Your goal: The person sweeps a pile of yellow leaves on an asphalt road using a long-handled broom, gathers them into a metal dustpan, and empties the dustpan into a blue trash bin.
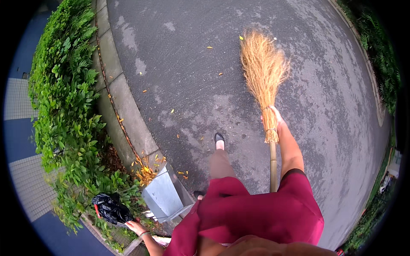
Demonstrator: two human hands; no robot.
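My right hand [277, 117] is closed around the bound neck of a straw broom [265, 68]. Its bristles spread forward over the road, and a bamboo handle runs back beside my right arm. Low on the left, my left hand [136, 227] grips the edge of a black plastic bag [112, 208]; a strip of red shows at the bag's far side. Between my legs and the hedge stands a grey metal dustpan [163, 190]. Yellow and brown fallen leaves [146, 174] lie heaped at its far edge, by the kerb.
A leafy green hedge [68, 98] borders the left side, with a stone kerb [124, 96] alongside. Scattered leaves dot the grey asphalt road [188, 77]. My foot in a dark shoe [219, 137] is ahead of me. More greenery [378, 47] lines the right edge.
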